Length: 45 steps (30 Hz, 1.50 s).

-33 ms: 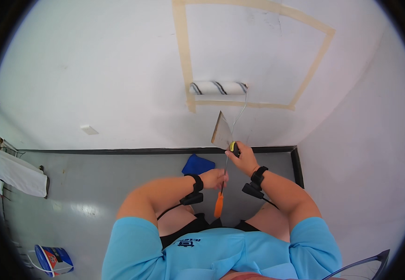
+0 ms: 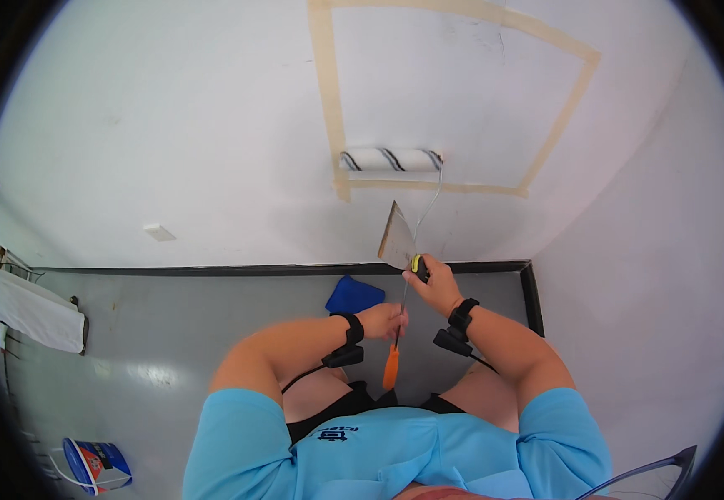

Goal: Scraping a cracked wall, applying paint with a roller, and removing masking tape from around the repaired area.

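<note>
Left hand (image 2: 384, 321) is clasping the thin rod (image 2: 403, 294) of a striped, cylindrical roller (image 2: 391, 159); right hand (image 2: 433, 286) is gripping a flat scraper (image 2: 398, 242); roller is partly hiding beige tape (image 2: 327, 83).

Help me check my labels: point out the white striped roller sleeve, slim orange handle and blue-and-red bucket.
White striped roller sleeve (image 2: 392, 159), head view: mid-length.
Slim orange handle (image 2: 391, 369), head view: middle of grip.
Blue-and-red bucket (image 2: 103, 463), head view: side wall.

Your white, dark-striped roller (image 2: 391, 159) sits level, orange handle (image 2: 390, 371) downward. Your flat-bladed scraper (image 2: 395, 239) stands tilted below it.
</note>
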### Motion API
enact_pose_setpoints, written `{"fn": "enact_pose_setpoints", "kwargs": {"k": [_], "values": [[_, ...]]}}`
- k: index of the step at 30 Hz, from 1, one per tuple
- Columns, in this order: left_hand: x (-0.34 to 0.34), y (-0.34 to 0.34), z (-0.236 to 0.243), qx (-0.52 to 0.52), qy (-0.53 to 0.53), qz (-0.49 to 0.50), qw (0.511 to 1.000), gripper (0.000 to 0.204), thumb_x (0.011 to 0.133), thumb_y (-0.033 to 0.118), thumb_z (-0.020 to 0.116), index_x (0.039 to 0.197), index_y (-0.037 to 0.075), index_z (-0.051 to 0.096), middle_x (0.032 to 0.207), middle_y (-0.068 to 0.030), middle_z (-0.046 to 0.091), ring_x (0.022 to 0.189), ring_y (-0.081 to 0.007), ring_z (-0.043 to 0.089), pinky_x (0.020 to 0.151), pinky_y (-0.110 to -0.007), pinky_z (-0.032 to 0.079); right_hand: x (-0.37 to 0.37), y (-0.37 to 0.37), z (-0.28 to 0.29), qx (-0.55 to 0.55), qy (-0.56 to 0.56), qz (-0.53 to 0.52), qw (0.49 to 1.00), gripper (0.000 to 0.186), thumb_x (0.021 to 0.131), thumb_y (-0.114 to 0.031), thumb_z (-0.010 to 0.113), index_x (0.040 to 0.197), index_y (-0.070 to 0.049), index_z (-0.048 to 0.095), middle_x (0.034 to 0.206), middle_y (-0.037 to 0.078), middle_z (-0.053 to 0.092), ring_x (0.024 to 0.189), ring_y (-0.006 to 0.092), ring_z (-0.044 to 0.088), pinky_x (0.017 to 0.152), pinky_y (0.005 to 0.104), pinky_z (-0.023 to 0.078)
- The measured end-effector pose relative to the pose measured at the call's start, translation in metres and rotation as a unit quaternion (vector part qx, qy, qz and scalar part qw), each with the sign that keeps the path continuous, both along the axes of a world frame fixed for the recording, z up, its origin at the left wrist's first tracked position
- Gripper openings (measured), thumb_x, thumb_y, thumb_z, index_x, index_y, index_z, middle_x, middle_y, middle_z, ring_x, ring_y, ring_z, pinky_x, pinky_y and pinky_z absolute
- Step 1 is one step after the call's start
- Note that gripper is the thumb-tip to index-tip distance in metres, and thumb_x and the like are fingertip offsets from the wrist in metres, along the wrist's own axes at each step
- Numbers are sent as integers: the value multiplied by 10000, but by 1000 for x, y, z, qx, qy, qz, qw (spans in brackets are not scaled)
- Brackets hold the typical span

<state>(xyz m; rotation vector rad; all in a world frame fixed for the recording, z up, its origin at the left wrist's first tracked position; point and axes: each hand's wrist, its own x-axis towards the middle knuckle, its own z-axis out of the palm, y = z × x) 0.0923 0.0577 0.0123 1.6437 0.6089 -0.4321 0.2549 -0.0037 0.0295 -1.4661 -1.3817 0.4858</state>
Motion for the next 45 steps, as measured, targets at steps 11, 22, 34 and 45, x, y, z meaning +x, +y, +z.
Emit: {"fn": "enact_pose_setpoints", "kwargs": {"k": [11, 22, 34, 45], "values": [[1, 5, -24, -25, -6, -4, 1000, 190, 889, 198, 335, 915, 48, 449, 809, -65, 568, 713, -140, 567, 603, -269, 471, 0, 3, -13, -52, -16, 0, 999, 307, 747, -254, 603, 868, 7, 495, 703, 188, 553, 640, 342, 539, 557, 352, 424], [-2, 3, -25, 3, 52, -12, 999, 187, 889, 184, 338, 909, 37, 453, 830, -66, 575, 726, -149, 575, 628, -291, 484, -2, 6, -27, -119, -47, 5, 992, 325, 756, -297, 584, 857, -2, 490, 689, 186, 553, 637, 352, 539, 544, 388, 417], [-5, -4, -26, 0, 61, 22, 998, 153, 884, 161, 349, 917, 51, 451, 794, -47, 571, 693, -131, 565, 585, -277, 476, -5, 2, -23, -122, -28, 3, 992, 323, 755, -283, 583, 902, -9, 496, 710, 187, 571, 670, 346, 557, 573, 374, 436], [22, -19, 46, 219, -158, -2, 963, 179, 882, 165, 389, 882, 17, 489, 744, -68, 582, 670, -147, 574, 605, -268, 459, 16, -19, 51, -3, 48, -56, 997, 222, 761, -169, 585, 861, 10, 499, 635, 123, 512, 558, 233, 480, 533, 301, 393]]}}
